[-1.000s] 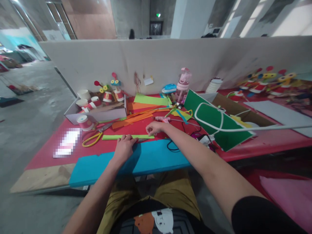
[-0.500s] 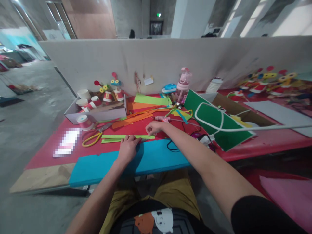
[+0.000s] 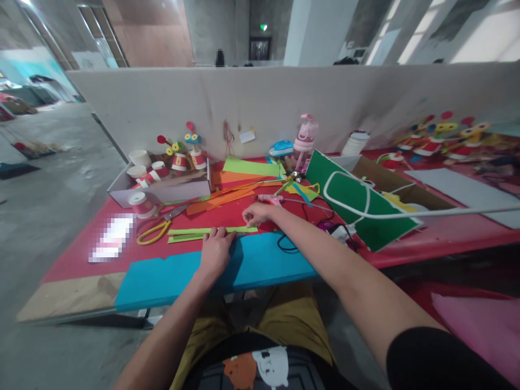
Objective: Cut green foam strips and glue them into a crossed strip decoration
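Narrow light-green paper strips (image 3: 187,234) lie side by side along the far edge of a blue board (image 3: 162,279). My left hand (image 3: 217,250) presses down on them, its fingers over the strips and its thumb spread to the right. Close by, my right hand (image 3: 257,214) is closed in a pinch at the right end of the strips. Whatever is between its fingertips is hidden. Just beyond that hand lies a pink glue gun (image 3: 268,199). Left of the strips rest scissors with yellow handles (image 3: 154,233).
Orange paper strips (image 3: 221,200) and green paper sheets (image 3: 252,166) lie farther back. A box (image 3: 162,190) holding cup figures stands at the left, with a paper cup (image 3: 141,205) before it. On the right are a green board (image 3: 357,208), a white metal frame (image 3: 406,215) and a pink bottle (image 3: 304,141).
My left hand has shifted very slightly, and the left ends of the green strips lie closer together. My right hand stays in the same place.
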Action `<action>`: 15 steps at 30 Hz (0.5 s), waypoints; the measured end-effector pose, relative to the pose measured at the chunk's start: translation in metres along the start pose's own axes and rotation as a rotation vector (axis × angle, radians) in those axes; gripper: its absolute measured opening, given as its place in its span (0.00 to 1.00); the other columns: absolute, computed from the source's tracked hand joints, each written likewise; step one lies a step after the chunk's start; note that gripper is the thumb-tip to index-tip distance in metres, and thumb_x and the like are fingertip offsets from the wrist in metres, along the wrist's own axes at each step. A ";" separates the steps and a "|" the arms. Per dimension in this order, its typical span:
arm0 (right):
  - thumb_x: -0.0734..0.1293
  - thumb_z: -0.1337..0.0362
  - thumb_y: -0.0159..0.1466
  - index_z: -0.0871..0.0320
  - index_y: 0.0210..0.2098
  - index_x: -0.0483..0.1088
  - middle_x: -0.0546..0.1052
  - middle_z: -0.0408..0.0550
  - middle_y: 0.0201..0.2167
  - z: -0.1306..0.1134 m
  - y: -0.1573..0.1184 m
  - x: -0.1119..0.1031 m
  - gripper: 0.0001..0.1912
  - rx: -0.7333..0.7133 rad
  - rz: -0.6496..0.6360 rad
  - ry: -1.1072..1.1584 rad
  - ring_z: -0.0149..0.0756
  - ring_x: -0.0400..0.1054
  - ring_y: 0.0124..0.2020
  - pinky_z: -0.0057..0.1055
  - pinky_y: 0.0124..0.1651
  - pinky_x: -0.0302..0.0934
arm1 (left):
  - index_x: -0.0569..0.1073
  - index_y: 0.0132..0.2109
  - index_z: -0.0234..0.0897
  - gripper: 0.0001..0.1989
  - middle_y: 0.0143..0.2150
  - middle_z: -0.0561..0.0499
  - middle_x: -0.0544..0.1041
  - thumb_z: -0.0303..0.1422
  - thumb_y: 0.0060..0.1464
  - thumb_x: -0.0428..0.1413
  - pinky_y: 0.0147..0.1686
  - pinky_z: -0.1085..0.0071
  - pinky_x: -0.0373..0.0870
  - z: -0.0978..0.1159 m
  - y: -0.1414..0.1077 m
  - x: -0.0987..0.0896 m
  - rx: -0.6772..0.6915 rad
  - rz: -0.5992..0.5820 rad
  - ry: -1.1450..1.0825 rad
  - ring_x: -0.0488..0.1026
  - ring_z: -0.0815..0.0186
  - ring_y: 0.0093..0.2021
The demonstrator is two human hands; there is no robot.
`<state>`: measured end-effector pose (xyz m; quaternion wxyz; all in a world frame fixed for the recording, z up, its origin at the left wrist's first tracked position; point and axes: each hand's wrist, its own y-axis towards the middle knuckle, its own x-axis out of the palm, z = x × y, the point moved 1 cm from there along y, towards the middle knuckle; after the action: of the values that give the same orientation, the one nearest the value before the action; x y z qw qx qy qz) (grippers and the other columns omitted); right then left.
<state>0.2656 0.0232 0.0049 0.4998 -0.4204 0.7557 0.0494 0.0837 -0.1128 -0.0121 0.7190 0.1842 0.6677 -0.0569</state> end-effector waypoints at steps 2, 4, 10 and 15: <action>0.72 0.62 0.54 0.61 0.32 0.71 0.75 0.42 0.24 -0.001 0.000 0.000 0.10 -0.002 0.003 -0.022 0.28 0.67 0.23 0.22 0.28 0.57 | 0.71 0.55 0.45 0.22 0.44 0.43 0.69 0.25 0.56 0.46 0.41 0.60 0.57 0.000 0.000 0.000 0.007 0.009 0.001 0.62 0.55 0.46; 0.71 0.63 0.55 0.62 0.33 0.71 0.75 0.42 0.24 -0.001 0.000 0.000 0.09 0.001 0.006 -0.031 0.27 0.67 0.23 0.22 0.27 0.57 | 0.71 0.55 0.46 0.23 0.44 0.43 0.70 0.25 0.56 0.46 0.41 0.60 0.57 -0.002 0.000 0.002 0.013 0.010 0.003 0.62 0.55 0.46; 0.71 0.63 0.55 0.61 0.33 0.72 0.75 0.42 0.24 0.001 -0.001 0.002 0.08 -0.025 0.026 -0.027 0.27 0.67 0.24 0.22 0.28 0.56 | 0.71 0.55 0.46 0.22 0.44 0.43 0.70 0.25 0.56 0.45 0.39 0.62 0.57 -0.003 0.002 0.005 -0.002 -0.007 -0.028 0.62 0.55 0.46; 0.70 0.67 0.56 0.61 0.33 0.72 0.75 0.41 0.25 0.003 0.000 0.003 0.06 -0.025 0.038 -0.048 0.27 0.67 0.24 0.22 0.28 0.55 | 0.71 0.55 0.46 0.24 0.45 0.44 0.70 0.24 0.55 0.45 0.39 0.61 0.57 0.000 0.003 0.004 0.002 -0.034 -0.012 0.62 0.55 0.45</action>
<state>0.2669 0.0230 0.0007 0.5113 -0.4110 0.7507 0.0782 0.0850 -0.1094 -0.0150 0.7219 0.1733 0.6662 -0.0709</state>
